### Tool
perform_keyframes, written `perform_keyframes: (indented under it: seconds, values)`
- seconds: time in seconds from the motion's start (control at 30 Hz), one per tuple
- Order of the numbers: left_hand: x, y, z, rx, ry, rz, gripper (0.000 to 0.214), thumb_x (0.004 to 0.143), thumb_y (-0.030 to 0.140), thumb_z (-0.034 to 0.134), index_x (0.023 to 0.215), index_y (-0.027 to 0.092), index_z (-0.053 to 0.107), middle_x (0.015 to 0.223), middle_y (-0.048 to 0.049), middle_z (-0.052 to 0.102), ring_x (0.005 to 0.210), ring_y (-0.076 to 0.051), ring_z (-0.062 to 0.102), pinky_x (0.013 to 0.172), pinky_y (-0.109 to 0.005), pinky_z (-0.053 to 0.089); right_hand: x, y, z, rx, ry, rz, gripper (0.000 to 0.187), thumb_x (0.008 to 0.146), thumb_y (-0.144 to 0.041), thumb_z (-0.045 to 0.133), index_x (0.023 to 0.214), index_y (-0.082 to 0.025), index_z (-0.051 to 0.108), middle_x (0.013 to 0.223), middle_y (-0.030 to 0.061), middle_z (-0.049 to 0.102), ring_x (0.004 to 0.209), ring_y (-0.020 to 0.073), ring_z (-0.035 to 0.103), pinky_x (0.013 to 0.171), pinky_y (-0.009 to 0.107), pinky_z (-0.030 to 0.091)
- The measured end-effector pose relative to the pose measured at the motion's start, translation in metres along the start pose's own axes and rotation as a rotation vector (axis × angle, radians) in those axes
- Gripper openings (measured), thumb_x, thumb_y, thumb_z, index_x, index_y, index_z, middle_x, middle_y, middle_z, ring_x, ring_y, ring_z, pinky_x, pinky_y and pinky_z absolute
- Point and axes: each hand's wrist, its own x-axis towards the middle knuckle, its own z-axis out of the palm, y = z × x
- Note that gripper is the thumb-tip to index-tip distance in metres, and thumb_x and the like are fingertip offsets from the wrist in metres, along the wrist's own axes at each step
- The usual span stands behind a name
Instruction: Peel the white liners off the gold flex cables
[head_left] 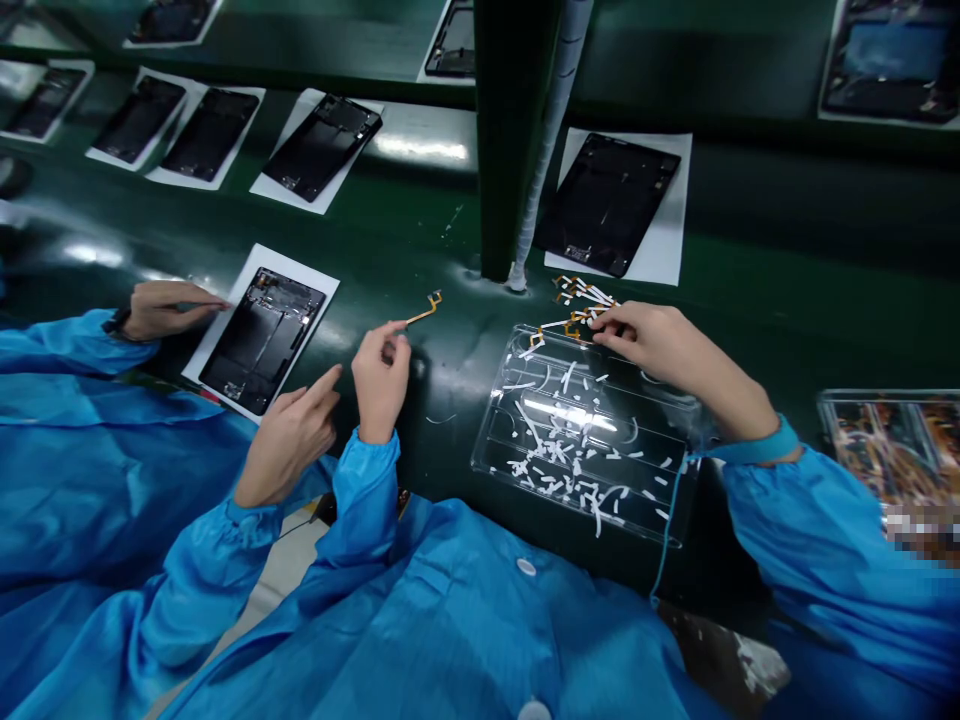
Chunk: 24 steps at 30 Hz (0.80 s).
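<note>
While left hand [381,375] pinches flex cable [424,311] | right hand [660,345] grips strips [581,295] at tray edge [525,345]

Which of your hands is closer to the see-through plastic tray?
Right. The right hand reaches over the clear tray's far edge, touching the pile of orange flex strips there. The left hand is off to its left, pinching one orange flex strip.

The tabletop [420,230] is dark green and glossy, throwing back the lamps. The tray [525,440] is clear shiny plastic, strewn with white paper-like strips [559,455]. The flex strip [424,311] looks thin, coppery film. The device shell [264,338] is matt black on white paper [201,362]. The sleeves [367,500] are smooth blue cloth
</note>
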Motion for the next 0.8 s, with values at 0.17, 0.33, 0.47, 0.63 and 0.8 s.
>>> perform_keyframes:
  seconds: [0.17,0.33,0.47,0.63,0.8]
  values:
    - [0.001,0.048,0.050,-0.196,0.087,-0.021,0.025,0.101,0.026,0.052,0.110,0.018,0.075,0.091,0.0009,0.065,0.070,-0.007,0.057,0.066,-0.023,0.045,0.003,0.008,0.002,-0.111,-0.039,-0.014,0.024,0.091,-0.040,0.068,0.103,-0.020,0.073,0.099,0.0067,0.072,0.083,0.0200,0.064,0.064,0.030,0.042]
    - [-0.013,0.068,0.068,-0.311,0.020,0.052,0.018,0.098,0.016,0.059,0.103,0.019,0.076,0.082,0.0005,0.064,0.063,-0.008,0.055,0.063,-0.022,0.044,0.000,-0.004,-0.002,-0.203,-0.087,-0.082,0.028,0.099,-0.031,0.048,0.101,-0.018,0.073,0.112,0.0117,0.071,0.087,0.0231,0.064,0.061,0.032,0.033]
    - [-0.016,0.075,0.071,-0.328,-0.010,0.079,0.019,0.098,0.015,0.059,0.104,0.019,0.076,0.081,0.0007,0.064,0.064,-0.008,0.055,0.064,-0.022,0.044,0.004,-0.018,-0.005,-0.212,-0.100,-0.092,0.027,0.098,-0.026,0.045,0.088,-0.015,0.068,0.102,0.0138,0.068,0.073,0.0188,0.057,0.058,0.033,0.023]
    - [-0.016,0.079,0.068,-0.332,0.003,0.089,0.019,0.097,0.015,0.059,0.104,0.019,0.076,0.080,0.0006,0.063,0.063,-0.008,0.053,0.063,-0.022,0.043,0.000,-0.020,-0.020,-0.093,-0.050,-0.043,0.013,0.090,-0.028,0.056,0.086,-0.018,0.065,0.099,0.0094,0.066,0.068,0.0146,0.051,0.061,0.031,0.032]
    - [-0.016,0.084,0.071,-0.415,-0.032,0.091,0.018,0.098,0.016,0.059,0.103,0.020,0.076,0.081,0.0004,0.064,0.064,-0.008,0.054,0.063,-0.022,0.045,-0.028,-0.009,-0.042,0.138,0.125,0.131,0.015,0.089,-0.030,0.060,0.087,-0.017,0.066,0.090,0.0094,0.069,0.065,0.0126,0.056,0.066,0.031,0.045]
